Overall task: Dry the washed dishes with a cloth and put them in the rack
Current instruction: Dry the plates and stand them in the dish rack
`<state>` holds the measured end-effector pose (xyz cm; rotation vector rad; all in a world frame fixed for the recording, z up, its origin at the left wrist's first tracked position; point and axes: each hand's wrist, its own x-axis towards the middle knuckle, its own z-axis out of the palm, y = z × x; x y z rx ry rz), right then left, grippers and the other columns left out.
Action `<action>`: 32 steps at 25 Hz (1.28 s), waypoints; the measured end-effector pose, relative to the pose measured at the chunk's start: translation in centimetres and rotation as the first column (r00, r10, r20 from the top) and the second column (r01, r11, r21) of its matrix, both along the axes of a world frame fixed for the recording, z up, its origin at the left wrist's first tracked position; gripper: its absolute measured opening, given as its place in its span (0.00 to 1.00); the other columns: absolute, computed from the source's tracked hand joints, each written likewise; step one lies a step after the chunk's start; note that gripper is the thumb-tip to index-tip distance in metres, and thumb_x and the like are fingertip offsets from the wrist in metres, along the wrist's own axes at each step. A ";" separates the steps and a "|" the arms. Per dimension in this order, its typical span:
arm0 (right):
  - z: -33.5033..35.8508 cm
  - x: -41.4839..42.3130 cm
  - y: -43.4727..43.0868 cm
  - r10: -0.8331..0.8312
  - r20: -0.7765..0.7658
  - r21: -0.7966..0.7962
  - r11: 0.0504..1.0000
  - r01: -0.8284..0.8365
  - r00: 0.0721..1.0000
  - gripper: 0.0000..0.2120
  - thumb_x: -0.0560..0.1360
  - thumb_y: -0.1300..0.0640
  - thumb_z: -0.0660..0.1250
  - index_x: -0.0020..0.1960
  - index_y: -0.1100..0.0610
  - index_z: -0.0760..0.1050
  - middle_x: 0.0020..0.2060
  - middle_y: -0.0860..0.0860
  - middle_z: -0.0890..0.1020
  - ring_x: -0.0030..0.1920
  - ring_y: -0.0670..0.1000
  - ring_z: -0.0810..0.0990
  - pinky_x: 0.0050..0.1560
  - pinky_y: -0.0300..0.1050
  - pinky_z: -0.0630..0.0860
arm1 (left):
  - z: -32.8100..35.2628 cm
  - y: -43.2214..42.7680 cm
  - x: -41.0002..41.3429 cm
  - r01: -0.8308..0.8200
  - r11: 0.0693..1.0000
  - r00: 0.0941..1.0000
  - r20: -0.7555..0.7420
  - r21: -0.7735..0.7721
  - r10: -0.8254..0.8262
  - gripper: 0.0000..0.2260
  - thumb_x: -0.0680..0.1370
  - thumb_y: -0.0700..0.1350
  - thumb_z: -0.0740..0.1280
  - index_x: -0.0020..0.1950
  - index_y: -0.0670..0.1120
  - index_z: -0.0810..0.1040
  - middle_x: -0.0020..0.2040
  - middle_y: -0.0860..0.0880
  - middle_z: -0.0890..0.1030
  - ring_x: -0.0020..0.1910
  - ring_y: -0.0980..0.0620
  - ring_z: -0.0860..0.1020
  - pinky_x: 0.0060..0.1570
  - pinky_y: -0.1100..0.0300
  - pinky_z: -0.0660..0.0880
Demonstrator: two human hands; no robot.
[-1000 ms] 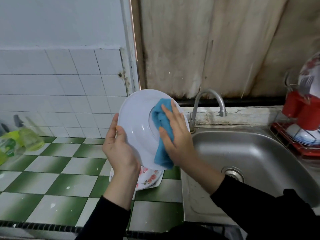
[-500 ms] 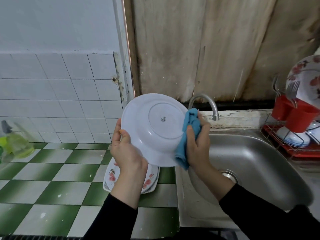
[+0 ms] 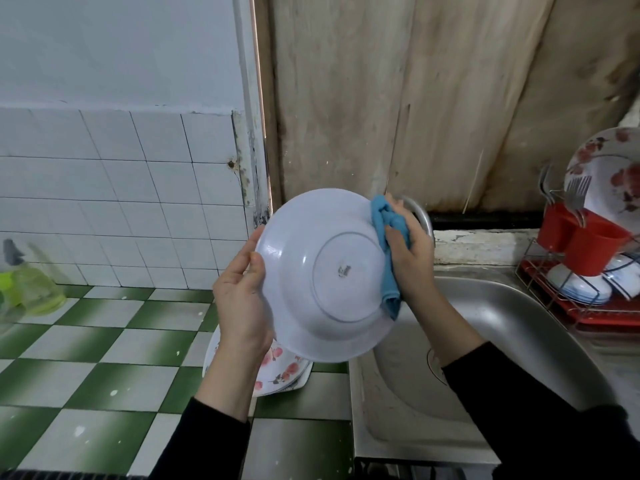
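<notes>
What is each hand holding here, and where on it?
The left hand holds the white plate by its left rim; the right hand grips the bunched blue cloth against the plate's right edge.

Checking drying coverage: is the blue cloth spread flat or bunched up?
Bunched. The blue cloth is crumpled in the right hand, pressed against the white plate.

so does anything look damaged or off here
Nothing spilled or broken. The tiled wall has a dark hole and cracked, grimy edging at its right corner, and the wooden board behind the sink is stained with dark streaks.
</notes>
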<state>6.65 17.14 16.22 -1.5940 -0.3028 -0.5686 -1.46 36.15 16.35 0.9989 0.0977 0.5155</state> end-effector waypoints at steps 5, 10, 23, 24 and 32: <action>2.1 -1.2 4.2 0.164 0.274 -0.374 0.926 -0.052 0.948 0.21 0.77 0.58 0.61 0.69 0.56 0.71 0.71 0.50 0.69 0.75 0.50 0.61 0.77 0.57 0.52 | 1.0 -1.0 -1.0 -0.010 0.994 0.993 0.116 0.108 -0.002 0.13 0.81 0.34 0.60 0.58 0.47 0.79 0.45 0.54 0.85 0.46 0.56 0.82 0.46 0.64 0.78; -3.5 -4.4 7.4 0.300 0.637 -0.631 0.732 0.256 0.710 0.20 0.77 0.56 0.58 0.69 0.53 0.67 0.74 0.52 0.67 0.78 0.55 0.54 0.76 0.56 0.50 | 0.9 -0.6 -1.0 -0.101 0.992 0.987 0.114 -0.079 0.110 0.13 0.81 0.34 0.59 0.61 0.43 0.78 0.47 0.50 0.85 0.47 0.53 0.82 0.46 0.63 0.79; 1.8 0.5 3.2 0.154 0.101 -0.137 0.981 -0.139 0.983 0.20 0.77 0.59 0.58 0.68 0.49 0.67 0.74 0.50 0.65 0.74 0.41 0.62 0.74 0.38 0.59 | 0.5 1.5 -0.6 -0.132 0.977 0.987 0.110 0.167 0.114 0.13 0.80 0.35 0.62 0.54 0.50 0.81 0.50 0.56 0.84 0.51 0.57 0.81 0.53 0.63 0.78; 2.0 -0.2 4.3 0.174 0.111 -0.215 0.966 -0.147 0.979 0.21 0.76 0.58 0.59 0.69 0.48 0.67 0.74 0.48 0.65 0.74 0.42 0.61 0.75 0.41 0.57 | 0.2 1.1 -0.7 -0.115 0.967 0.989 0.113 0.225 0.092 0.13 0.80 0.35 0.62 0.54 0.50 0.81 0.49 0.55 0.84 0.50 0.57 0.81 0.53 0.63 0.77; -5.4 -3.4 6.1 0.264 0.542 -0.637 0.748 0.186 0.798 0.20 0.80 0.52 0.55 0.72 0.51 0.63 0.75 0.51 0.62 0.78 0.57 0.54 0.75 0.61 0.53 | 0.7 1.2 -0.3 -0.200 0.977 0.976 0.074 -0.073 0.205 0.14 0.81 0.33 0.59 0.63 0.45 0.75 0.40 0.58 0.85 0.41 0.62 0.82 0.43 0.69 0.77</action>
